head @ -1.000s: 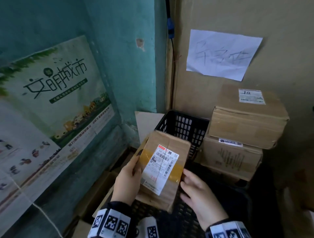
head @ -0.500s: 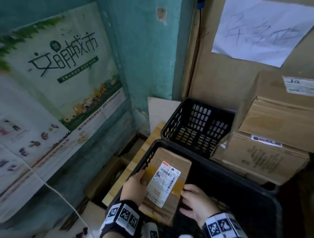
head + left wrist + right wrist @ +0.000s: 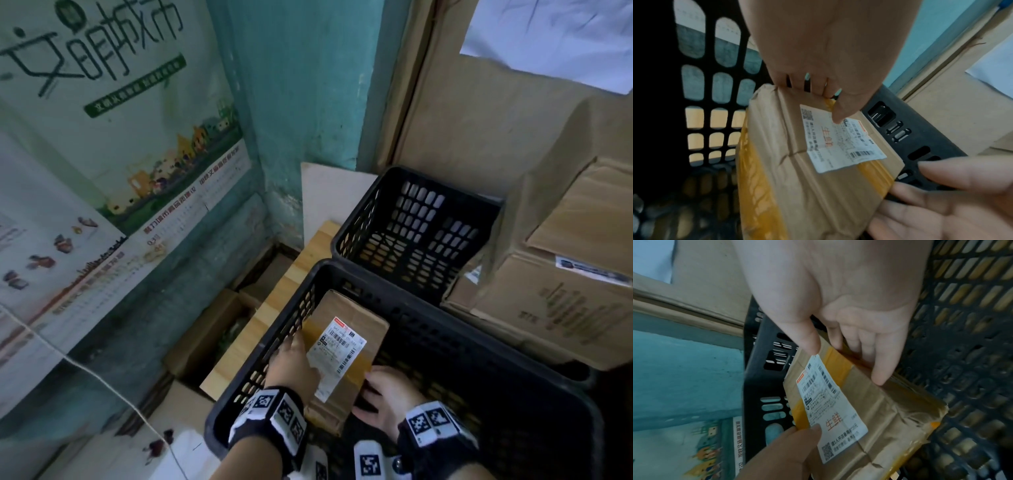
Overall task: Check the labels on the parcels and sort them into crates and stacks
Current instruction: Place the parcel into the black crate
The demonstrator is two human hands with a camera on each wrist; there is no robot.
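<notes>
A brown cardboard parcel with yellow tape and a white shipping label sits low inside the large black crate, near its left wall. My left hand grips the parcel's left edge, thumb on the label. My right hand holds the right edge, thumb on top and fingers down the side. The left wrist view shows the parcel under my left hand. In the right wrist view my right hand is at the parcel. Its underside is hidden.
A smaller black crate stands just behind the large one, with nothing seen inside. Stacked cardboard boxes fill the right side. A wooden board and an open carton lie to the left, below a postered wall.
Both hands have lowered the parcel from in front of the small crate down into the large crate. My view has tilted downward.
</notes>
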